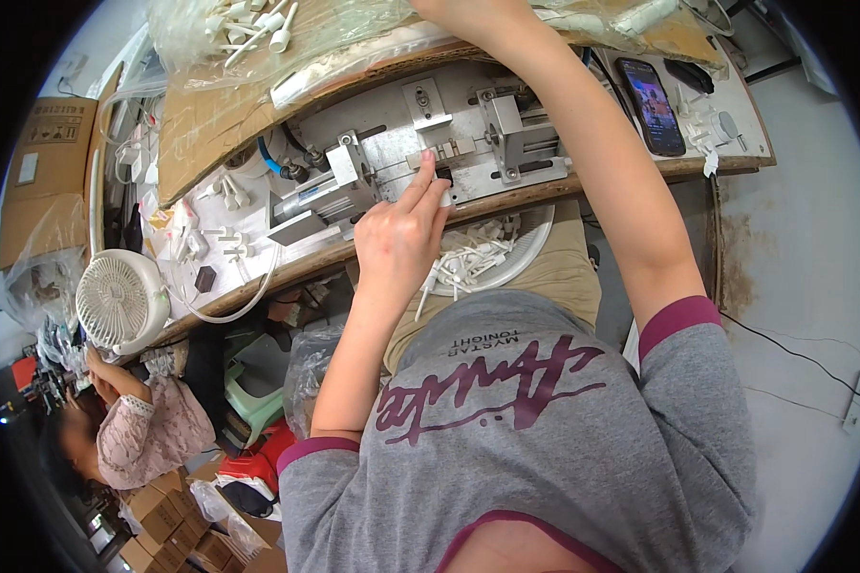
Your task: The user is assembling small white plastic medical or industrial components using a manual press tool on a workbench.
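Note:
My left hand [397, 234] is over the metal fixture on the bench, its index finger stretched out and its tip against the small metal block [454, 151] in the middle. Another fingertip, apart from the index, lies by a black knob-like part at the bench's front edge. A sliver of white shows beneath that finger; what it belongs to is unclear. Facing metal brackets, a left one [349, 167] and a right one [508, 138], flank the block. My right hand [463, 11] reaches over the cardboard at the far side, its fingers cut off by the upper edge.
White parts with stems fill a white basin [521, 263] at my lap; more lie on plastic film [258, 29] at the far left. A phone [652, 107] rests right of my right forearm. A white fan [121, 301] stands left, near another person [153, 420].

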The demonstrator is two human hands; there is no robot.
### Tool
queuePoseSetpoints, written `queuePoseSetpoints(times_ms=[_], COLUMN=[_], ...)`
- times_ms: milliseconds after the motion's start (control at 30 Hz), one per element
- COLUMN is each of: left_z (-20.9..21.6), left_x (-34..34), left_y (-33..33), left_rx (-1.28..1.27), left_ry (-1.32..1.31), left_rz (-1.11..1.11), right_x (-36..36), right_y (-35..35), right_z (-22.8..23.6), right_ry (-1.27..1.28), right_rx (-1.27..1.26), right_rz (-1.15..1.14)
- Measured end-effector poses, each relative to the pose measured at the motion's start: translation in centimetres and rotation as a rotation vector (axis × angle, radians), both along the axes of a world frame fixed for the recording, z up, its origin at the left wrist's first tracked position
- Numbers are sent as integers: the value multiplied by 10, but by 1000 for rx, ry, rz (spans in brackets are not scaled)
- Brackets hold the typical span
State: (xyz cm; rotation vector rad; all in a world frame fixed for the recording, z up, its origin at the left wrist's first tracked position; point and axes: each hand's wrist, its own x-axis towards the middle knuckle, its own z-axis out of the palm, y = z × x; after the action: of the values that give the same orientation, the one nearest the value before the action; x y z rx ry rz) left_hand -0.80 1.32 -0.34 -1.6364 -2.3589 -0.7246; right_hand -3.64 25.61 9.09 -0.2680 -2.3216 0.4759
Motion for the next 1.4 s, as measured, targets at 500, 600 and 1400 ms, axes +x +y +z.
queuePoseSetpoints(times_ms=[500, 600, 1400], left_z=[43, 53, 0], left_x=[7, 3, 0], left_y=[6, 17, 1], left_rx=[498, 523, 64], left_ry=[-283, -282, 14], left_rz=[-30, -25, -4], right_x=[96, 109, 154], right_y=[-88, -116, -102], right_z=[-29, -48, -66], right_ry=[223, 228, 167], right_rx=[-1205, -1239, -1577], right_rz=[313, 321, 219])
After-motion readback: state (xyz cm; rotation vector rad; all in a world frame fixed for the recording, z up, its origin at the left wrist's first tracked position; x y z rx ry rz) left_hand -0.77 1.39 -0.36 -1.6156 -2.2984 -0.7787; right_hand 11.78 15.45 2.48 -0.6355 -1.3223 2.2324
